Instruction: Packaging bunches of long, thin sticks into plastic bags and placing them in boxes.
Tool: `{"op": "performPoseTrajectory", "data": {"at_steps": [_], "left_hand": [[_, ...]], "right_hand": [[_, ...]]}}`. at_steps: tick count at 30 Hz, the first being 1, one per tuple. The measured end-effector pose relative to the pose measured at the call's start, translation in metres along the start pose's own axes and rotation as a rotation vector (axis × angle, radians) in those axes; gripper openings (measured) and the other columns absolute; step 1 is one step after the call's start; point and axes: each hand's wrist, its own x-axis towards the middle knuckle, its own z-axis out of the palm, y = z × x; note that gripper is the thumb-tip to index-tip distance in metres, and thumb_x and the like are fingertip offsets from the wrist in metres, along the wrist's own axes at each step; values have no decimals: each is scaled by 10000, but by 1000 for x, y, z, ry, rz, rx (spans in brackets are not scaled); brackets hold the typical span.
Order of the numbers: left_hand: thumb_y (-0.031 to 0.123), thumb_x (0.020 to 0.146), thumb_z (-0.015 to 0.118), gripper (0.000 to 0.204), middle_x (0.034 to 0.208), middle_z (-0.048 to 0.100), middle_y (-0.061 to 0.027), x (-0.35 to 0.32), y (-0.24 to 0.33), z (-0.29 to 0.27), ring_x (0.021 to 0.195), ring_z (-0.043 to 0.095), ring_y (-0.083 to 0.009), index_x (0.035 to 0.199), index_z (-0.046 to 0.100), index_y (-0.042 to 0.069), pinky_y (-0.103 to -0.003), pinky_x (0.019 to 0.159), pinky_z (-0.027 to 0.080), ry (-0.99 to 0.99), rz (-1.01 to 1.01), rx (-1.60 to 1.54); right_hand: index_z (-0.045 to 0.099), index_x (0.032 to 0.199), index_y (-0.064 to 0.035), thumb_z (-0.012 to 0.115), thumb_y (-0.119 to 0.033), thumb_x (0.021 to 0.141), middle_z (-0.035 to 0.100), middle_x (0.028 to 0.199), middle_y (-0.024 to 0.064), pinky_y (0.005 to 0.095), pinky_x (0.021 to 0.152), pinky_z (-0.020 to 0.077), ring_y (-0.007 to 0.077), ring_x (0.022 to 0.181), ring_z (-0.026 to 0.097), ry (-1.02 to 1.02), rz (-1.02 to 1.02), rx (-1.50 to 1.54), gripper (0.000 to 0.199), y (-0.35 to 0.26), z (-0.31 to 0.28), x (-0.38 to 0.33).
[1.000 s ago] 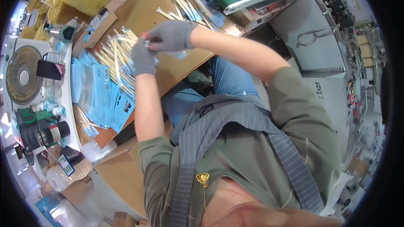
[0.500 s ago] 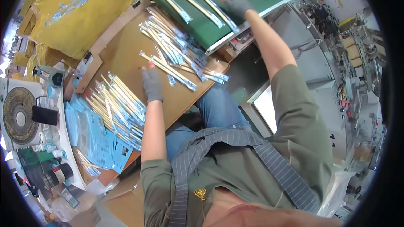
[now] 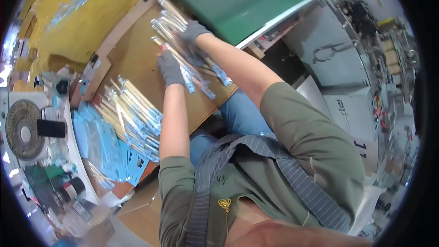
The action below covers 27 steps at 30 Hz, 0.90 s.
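Thin pale sticks in clear and blue wrappers, looking like wrapped chopsticks (image 3: 171, 10), lie in a loose pile on the brown tabletop (image 3: 137, 50). My left hand (image 3: 171, 68), in a grey fingerless glove, is closed at the near left side of this pile, with packs running under its fingers. Over the pile's right side reaches my right hand (image 3: 194, 32), gloved alike; its fingers are blurred and partly hidden among the packs. A second heap of wrapped chopsticks (image 3: 132, 114) rests left of my left forearm.
Beyond the table lies a green belt surface (image 3: 247, 0) with a metal edge. A large yellow sack (image 3: 87, 18) stands at the far left. Blue plastic bags (image 3: 103, 144) lie beside the left heap. At the left are a fan (image 3: 25, 130) and a dark phone (image 3: 51, 128).
My right hand has come from the green belt back to the pile, and the packs seen on the belt are gone from it. My left hand has moved slightly farther onto the pile.
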Motion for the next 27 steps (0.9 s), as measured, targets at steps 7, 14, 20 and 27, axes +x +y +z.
{"op": "performPoseTrajectory", "data": {"at_steps": [7, 14, 20, 27], "left_hand": [[380, 985, 342, 497, 1222, 513, -127, 53, 6, -63, 1096, 481, -227, 1271, 459, -9, -316, 951, 381, -152, -437, -620], [527, 919, 339, 657, 1341, 424, -183, 42, 33, -47, 1206, 439, -334, 1380, 341, 58, -459, 1016, 371, -337, -483, -330], [557, 893, 409, 710, 1234, 492, -170, -52, 51, -71, 1099, 510, -309, 1314, 397, -14, -418, 950, 420, -315, -658, -369], [411, 923, 508, 612, 1207, 537, -139, -224, -46, -131, 1046, 560, -211, 1332, 376, -25, -320, 895, 468, -218, -346, -348]], "right_hand": [[355, 1322, 55, 668, -520, 670, 519, 1217, 278, 394, 950, 435, 354, 1127, 540, 174, 35, -85, 924, -67, 47, -36], [644, 1004, 65, 660, -705, 532, 632, 1055, 237, 346, 854, 482, 323, 981, 624, 151, 15, 270, 903, -50, 60, -44], [648, 1049, 7, 674, -642, 616, 661, 967, 159, 362, 792, 476, 272, 869, 635, -286, 85, 640, 781, -17, 87, -99], [462, 1266, 19, 663, -309, 791, 574, 1179, 154, 361, 945, 399, 212, 1090, 536, -435, -203, 944, 611, 87, 73, -278]]}}
